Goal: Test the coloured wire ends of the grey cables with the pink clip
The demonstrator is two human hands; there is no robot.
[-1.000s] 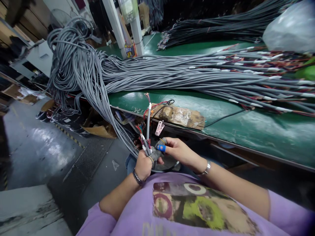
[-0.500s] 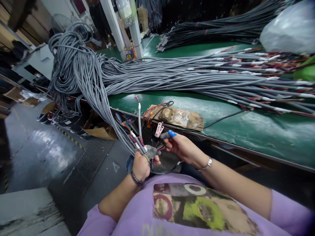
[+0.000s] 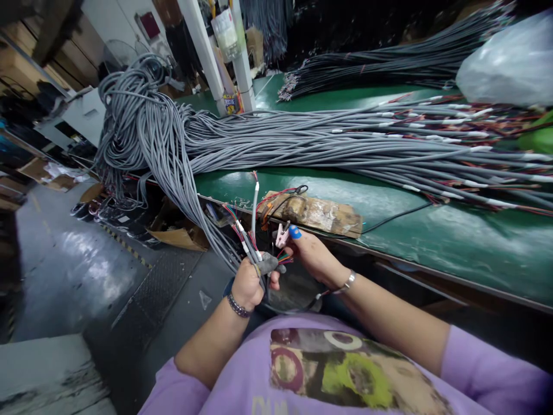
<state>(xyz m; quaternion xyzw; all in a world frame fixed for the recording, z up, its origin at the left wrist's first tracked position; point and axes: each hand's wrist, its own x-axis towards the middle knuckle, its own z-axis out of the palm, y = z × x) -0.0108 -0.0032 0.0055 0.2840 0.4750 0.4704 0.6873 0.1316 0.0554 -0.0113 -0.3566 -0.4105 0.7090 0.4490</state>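
My left hand (image 3: 254,279) is closed around several grey cables (image 3: 222,245), whose white-sleeved ends and thin coloured wires stick out above and beside the fingers. Grey covers wrap its thumb and a fingertip. Just to the right, my right hand (image 3: 309,251), with a blue cover on the thumb, has its fingers pressed together beside a pink clip (image 3: 282,235) and coloured wire ends (image 3: 285,257). What those fingers pinch, if anything, is too small to make out. Behind the clip, a wooden block (image 3: 319,214) lies at the bench edge with red and black wires at its left end.
A large bundle of grey cables (image 3: 276,138) runs along the green bench (image 3: 389,230), hanging over its left end. Black cables (image 3: 380,69) and a plastic bag (image 3: 510,60) lie at the back. A cardboard box (image 3: 179,233) stands below on the left.
My right hand has moved slightly left, and its thumb is now right beside the pink clip. My left hand still grips the cables. The whole view has shifted a little.
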